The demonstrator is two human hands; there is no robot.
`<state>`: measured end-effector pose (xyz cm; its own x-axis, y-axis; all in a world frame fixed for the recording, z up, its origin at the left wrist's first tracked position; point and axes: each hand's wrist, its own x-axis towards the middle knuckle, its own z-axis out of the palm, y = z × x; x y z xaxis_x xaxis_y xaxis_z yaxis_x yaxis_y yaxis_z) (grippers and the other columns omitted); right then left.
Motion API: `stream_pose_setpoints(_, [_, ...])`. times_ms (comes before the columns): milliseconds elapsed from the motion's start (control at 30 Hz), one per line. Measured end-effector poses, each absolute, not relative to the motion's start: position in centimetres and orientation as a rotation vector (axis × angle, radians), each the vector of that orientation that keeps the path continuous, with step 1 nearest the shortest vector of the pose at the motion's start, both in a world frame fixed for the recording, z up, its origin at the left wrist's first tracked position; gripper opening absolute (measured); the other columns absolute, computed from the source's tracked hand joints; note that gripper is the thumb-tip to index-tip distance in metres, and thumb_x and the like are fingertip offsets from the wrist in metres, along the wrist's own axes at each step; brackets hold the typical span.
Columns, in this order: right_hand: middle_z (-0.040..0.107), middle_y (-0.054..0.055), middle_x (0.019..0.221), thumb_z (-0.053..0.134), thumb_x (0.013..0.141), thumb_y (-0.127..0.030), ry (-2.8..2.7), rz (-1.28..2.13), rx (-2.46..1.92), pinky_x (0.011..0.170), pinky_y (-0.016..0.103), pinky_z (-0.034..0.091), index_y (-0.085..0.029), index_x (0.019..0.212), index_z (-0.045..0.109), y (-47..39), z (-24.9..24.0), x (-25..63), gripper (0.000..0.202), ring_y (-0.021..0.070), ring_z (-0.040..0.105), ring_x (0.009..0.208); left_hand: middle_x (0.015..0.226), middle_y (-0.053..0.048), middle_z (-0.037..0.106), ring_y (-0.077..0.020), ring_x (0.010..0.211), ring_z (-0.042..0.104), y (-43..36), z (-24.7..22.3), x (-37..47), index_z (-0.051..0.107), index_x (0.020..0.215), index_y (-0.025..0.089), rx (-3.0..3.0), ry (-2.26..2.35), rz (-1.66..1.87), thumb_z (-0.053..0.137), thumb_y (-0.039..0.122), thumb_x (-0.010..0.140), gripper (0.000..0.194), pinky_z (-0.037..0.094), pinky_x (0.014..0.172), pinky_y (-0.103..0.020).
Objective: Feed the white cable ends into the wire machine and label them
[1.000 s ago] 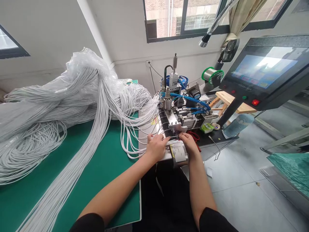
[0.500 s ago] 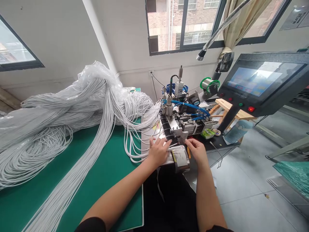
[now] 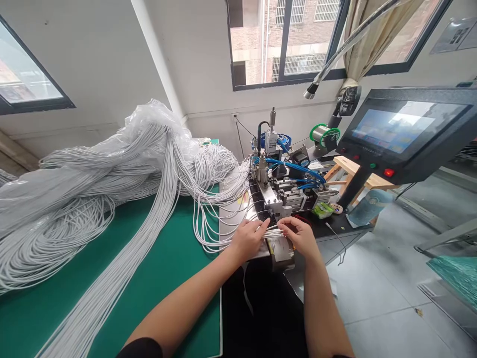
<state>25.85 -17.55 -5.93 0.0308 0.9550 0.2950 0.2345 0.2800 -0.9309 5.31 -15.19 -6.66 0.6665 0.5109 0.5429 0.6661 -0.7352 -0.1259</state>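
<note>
Several white cables point(image 3: 275, 232) run across the front of a benchtop machine point(image 3: 274, 196) that has metal cylinders and blue air tubes. My left hand point(image 3: 247, 239) is closed over these cables from the left, thumb and forefinger reaching toward the machine. From the right, my right hand point(image 3: 300, 235) pinches at the cable ends, thumb and forefinger together; the fingertips partly hide what they grip. Just below both hands is a rounded metal part with a pale label point(image 3: 281, 249), stuck out from the bench edge.
Large bundles of white cable point(image 3: 164, 189), partly in clear plastic, cover much of the green table point(image 3: 179, 263). A control screen point(image 3: 397, 124) stands at right, near a wire spool point(image 3: 323, 135), a small fan point(image 3: 349, 101) and a blue-tinted plastic container point(image 3: 368, 209). A lamp point(image 3: 311, 91) hangs above.
My right hand has moved left, from the machine's front to the cable ends beside my left hand. The left hand stays over the cables, and the view has shifted slightly.
</note>
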Motion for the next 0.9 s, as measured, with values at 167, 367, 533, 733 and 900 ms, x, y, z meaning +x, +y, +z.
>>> stream_pose_setpoints(167, [0.065,0.004,0.069,0.071,0.075,-0.045,-1.249,0.873,-1.201,0.058,0.028,0.046,-0.017,0.079,0.069,-16.8,-6.4,26.0,0.029,0.0164,0.056,0.061,0.084,-0.006,0.065,-0.0163,0.074,0.060,-15.2,-7.0,5.4,0.058,0.127,0.017,-2.435,-0.939,-0.849,0.041,0.012,0.092,0.039,0.044,0.070,-0.032])
stream_pose_setpoints(367, [0.064,0.003,0.066,0.075,0.070,-0.044,-1.233,0.963,-1.063,0.057,0.027,0.045,-0.017,0.069,0.068,-15.9,-6.0,25.6,0.028,0.0151,0.056,0.060,0.076,-0.003,0.060,-0.0152,0.067,0.055,-14.6,-7.3,5.1,0.063,0.120,0.020,-2.581,-0.813,-0.817,0.042,0.012,0.088,0.039,0.044,0.066,-0.029])
stream_pose_setpoints(533, [0.067,0.004,0.069,0.070,0.075,-0.046,-1.343,0.965,-1.128,0.061,0.029,0.046,-0.017,0.073,0.070,-15.7,-5.4,26.4,0.029,0.0182,0.060,0.065,0.078,-0.003,0.060,-0.0152,0.072,0.057,-14.8,-7.1,4.9,0.058,0.129,0.020,-2.594,-0.909,-0.789,0.039,0.008,0.087,0.047,0.043,0.074,-0.031])
stream_pose_setpoints(733, [0.066,0.005,0.068,0.058,0.083,-0.045,-1.633,0.652,-1.357,0.061,0.029,0.043,-0.018,0.072,0.066,-15.7,-5.5,27.3,0.030,0.0188,0.057,0.064,0.080,-0.001,0.062,-0.0163,0.077,0.057,-15.3,-6.7,5.2,0.057,0.129,0.031,-2.584,-1.042,-0.727,0.043,0.010,0.089,0.047,0.038,0.081,-0.034])
stream_pose_setpoints(900, [0.059,0.002,0.066,0.053,0.085,-0.038,-1.734,0.618,-1.369,0.061,0.027,0.039,-0.019,0.067,0.059,-14.9,-6.3,27.4,0.027,0.0163,0.051,0.063,0.083,-0.003,0.063,-0.0190,0.080,0.056,-15.2,-6.6,5.6,0.060,0.124,0.031,-2.591,-1.140,-0.683,0.047,0.009,0.086,0.045,0.035,0.079,-0.035])
